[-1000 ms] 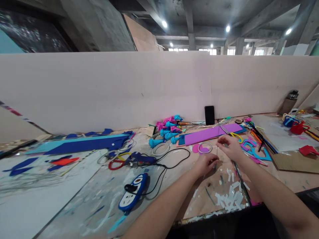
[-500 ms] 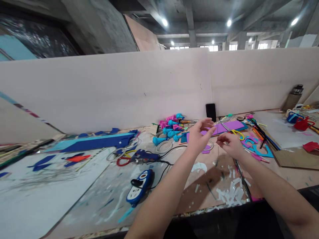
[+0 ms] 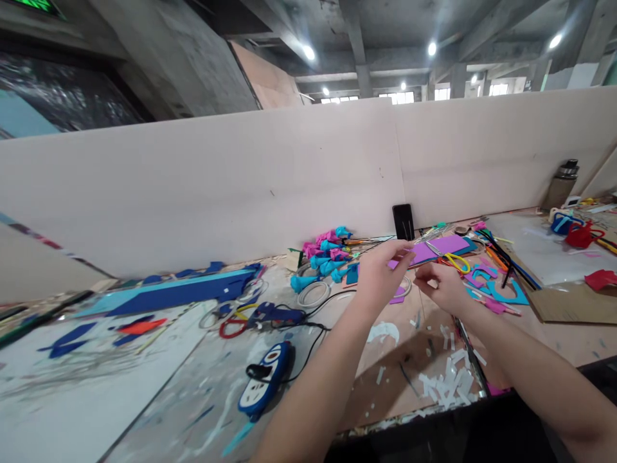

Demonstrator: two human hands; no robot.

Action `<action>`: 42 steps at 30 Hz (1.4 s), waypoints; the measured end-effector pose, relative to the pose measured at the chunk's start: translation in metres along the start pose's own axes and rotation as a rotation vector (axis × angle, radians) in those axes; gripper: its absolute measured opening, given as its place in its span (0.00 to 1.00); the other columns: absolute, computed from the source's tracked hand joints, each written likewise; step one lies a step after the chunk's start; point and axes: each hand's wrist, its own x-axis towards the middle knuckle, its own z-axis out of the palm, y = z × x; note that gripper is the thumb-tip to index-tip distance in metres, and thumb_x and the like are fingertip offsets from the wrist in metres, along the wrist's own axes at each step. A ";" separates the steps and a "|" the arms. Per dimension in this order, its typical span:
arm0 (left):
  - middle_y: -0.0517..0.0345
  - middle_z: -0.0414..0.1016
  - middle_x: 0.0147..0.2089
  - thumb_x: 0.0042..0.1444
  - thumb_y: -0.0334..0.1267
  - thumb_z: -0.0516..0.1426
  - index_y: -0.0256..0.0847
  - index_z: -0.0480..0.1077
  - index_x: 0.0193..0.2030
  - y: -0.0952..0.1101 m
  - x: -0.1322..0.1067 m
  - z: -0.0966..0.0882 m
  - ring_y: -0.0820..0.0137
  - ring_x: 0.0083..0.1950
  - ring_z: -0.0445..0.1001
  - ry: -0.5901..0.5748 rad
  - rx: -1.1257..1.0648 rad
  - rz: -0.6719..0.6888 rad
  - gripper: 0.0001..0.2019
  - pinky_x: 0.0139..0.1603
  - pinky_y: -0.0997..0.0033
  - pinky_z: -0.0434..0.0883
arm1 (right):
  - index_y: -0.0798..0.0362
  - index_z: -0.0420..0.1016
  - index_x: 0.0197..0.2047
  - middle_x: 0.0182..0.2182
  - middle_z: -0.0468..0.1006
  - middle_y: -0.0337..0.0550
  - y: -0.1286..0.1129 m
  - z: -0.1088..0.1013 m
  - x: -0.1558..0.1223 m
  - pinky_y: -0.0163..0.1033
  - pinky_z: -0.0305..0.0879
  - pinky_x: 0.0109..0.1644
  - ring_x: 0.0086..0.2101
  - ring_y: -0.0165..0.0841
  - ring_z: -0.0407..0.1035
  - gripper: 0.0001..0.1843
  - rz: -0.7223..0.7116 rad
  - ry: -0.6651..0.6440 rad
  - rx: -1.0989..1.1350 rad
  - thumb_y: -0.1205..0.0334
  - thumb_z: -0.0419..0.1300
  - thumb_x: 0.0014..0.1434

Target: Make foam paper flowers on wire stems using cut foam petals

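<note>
My left hand (image 3: 385,273) is raised over the middle of the bench, its fingers bent and their tips brought together in a pinch. My right hand (image 3: 442,284) faces it a short way to the right, also closed in a pinch. Whatever lies between the fingertips of either hand is too fine to make out. Just behind both hands is a purple foam sheet (image 3: 446,247), with yellow-handled scissors (image 3: 457,262) at its right end. Below the left hand's fingers, a white coil (image 3: 406,287) is partly hidden.
Blue and pink foam flowers (image 3: 330,254) lie behind on the left, near a phone (image 3: 403,222) leaning on the white partition (image 3: 207,186). A blue glue gun (image 3: 279,314), a corded blue-and-white device (image 3: 265,379) and red-handled scissors (image 3: 232,328) are further left. White strips (image 3: 450,382) litter the front edge.
My left hand's fingers, spread apart before, have come together in a pinch. The right hand stays closed in nearly the same place. The view has shifted slightly.
</note>
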 end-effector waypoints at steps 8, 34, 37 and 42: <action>0.50 0.85 0.43 0.55 0.39 0.63 0.39 0.79 0.38 -0.001 0.006 -0.006 0.63 0.47 0.84 -0.175 -0.493 -0.258 0.07 0.48 0.64 0.82 | 0.51 0.77 0.37 0.32 0.84 0.43 0.001 0.001 0.000 0.37 0.72 0.37 0.31 0.33 0.77 0.02 -0.017 0.012 -0.006 0.62 0.63 0.60; 0.55 0.85 0.36 0.54 0.37 0.66 0.39 0.79 0.38 -0.009 0.010 -0.021 0.69 0.38 0.83 0.166 -0.321 -0.137 0.06 0.43 0.71 0.80 | 0.52 0.79 0.38 0.33 0.81 0.42 0.022 -0.008 0.003 0.38 0.72 0.41 0.34 0.34 0.75 0.12 0.174 0.312 0.176 0.52 0.64 0.63; 0.55 0.85 0.37 0.53 0.37 0.67 0.40 0.79 0.38 -0.014 0.014 -0.031 0.68 0.39 0.84 0.206 -0.333 -0.151 0.07 0.43 0.72 0.80 | 0.53 0.76 0.43 0.33 0.80 0.43 0.044 -0.013 0.012 0.37 0.71 0.38 0.32 0.33 0.73 0.18 0.276 0.590 0.199 0.45 0.62 0.64; 0.54 0.85 0.36 0.52 0.38 0.67 0.39 0.78 0.36 -0.021 0.019 -0.044 0.67 0.37 0.84 0.159 -0.264 -0.164 0.07 0.40 0.71 0.80 | 0.57 0.75 0.50 0.41 0.83 0.52 0.082 -0.031 0.053 0.42 0.74 0.47 0.40 0.37 0.78 0.24 0.212 0.349 -0.334 0.48 0.46 0.73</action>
